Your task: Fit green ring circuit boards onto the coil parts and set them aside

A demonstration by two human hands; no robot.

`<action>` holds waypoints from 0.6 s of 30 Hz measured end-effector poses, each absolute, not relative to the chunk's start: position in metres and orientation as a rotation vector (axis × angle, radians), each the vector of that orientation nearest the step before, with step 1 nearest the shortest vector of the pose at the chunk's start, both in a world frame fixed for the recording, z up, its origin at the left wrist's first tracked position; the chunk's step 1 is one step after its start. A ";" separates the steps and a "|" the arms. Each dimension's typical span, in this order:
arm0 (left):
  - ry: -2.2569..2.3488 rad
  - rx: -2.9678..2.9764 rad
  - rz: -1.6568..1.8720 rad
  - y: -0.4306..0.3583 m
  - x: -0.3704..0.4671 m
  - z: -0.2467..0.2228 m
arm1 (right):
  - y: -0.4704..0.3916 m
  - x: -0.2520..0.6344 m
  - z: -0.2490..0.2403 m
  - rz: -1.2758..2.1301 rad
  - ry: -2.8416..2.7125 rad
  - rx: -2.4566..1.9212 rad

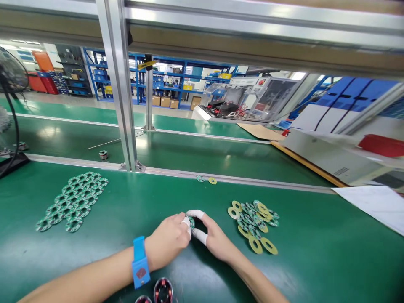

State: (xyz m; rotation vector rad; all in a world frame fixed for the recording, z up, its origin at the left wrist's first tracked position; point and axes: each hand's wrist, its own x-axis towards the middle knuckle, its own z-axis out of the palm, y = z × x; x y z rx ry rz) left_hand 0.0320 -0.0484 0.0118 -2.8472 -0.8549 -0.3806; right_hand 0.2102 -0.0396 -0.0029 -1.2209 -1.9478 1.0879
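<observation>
Pinching a small green ring [192,222] at the bench [142,198] with the left hand [168,239], grip closed. Curving the half-open right hand [218,242] around it, maybe to steady it. Near a loose ring heap [252,219], perhaps for easy reach.

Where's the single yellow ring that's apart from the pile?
In the head view, the single yellow ring lies just right of centre, with a lone green ring on its left, near the metal rail, beyond the right hand.

Bright blue wristband [140,262] with dark patch on left wrist; white finger cots [199,236]
</observation>
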 end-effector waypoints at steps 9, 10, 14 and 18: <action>-0.872 -2.932 -0.226 -0.048 0.030 0.021 | -0.037 0.212 0.002 1.060 -1.999 -1.193; -0.872 -2.940 -0.209 -0.048 0.030 0.022 | -0.038 0.211 0.001 1.051 -1.994 -1.203; -0.866 -2.940 -0.163 -0.052 0.033 0.024 | -0.038 0.209 0.000 1.029 -1.987 -1.233; -0.910 -2.974 -0.174 -0.051 0.033 0.025 | -0.037 0.213 0.010 1.021 -2.012 -1.191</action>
